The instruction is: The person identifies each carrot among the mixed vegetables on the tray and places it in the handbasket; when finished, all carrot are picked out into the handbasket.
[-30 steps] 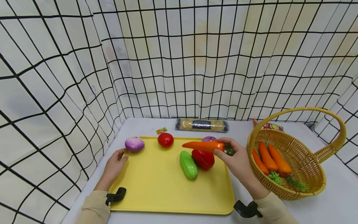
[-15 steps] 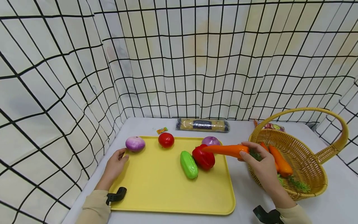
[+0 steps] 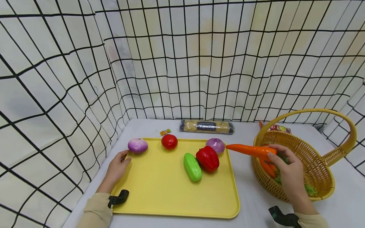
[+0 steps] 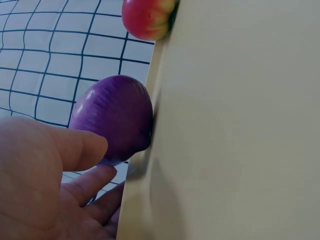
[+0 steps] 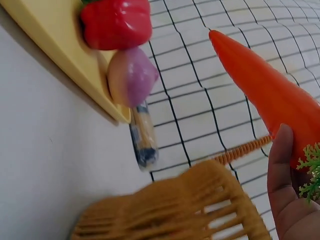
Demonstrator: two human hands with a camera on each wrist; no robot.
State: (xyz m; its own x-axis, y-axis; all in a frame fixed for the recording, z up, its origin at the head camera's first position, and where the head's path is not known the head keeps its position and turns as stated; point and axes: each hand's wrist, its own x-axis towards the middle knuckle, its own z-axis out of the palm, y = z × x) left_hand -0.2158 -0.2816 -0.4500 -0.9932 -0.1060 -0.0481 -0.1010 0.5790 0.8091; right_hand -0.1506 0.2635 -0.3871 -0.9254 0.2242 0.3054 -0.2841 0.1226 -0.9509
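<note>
My right hand (image 3: 290, 171) grips an orange carrot (image 3: 251, 150) near its leafy end, over the left side of the wicker basket (image 3: 328, 177). Its tip points left toward a purple onion (image 3: 215, 145) at the tray's back right corner. In the right wrist view the thumb lies along the carrot (image 5: 272, 90), and green leaves show beside it. My left hand (image 3: 116, 169) rests at the left rim of the yellow tray (image 3: 171, 202), fingers loosely bent. Just beyond its fingertips sits another purple onion (image 3: 138, 146); the left wrist view shows the thumb overlapping this onion (image 4: 117, 112).
On the tray lie a tomato (image 3: 169, 142), a red bell pepper (image 3: 208, 159) and a green cucumber-like vegetable (image 3: 192, 167). Behind it are a noodle pack (image 3: 206, 126) and a small wrapper (image 3: 165, 132). More carrots (image 3: 268, 167) lie in the basket. A black-lined backdrop (image 3: 182, 63) encloses the table.
My right hand has carried the carrot rightward, from above the red pepper to over the basket's left side. The left hand has stayed at the tray's left rim.
</note>
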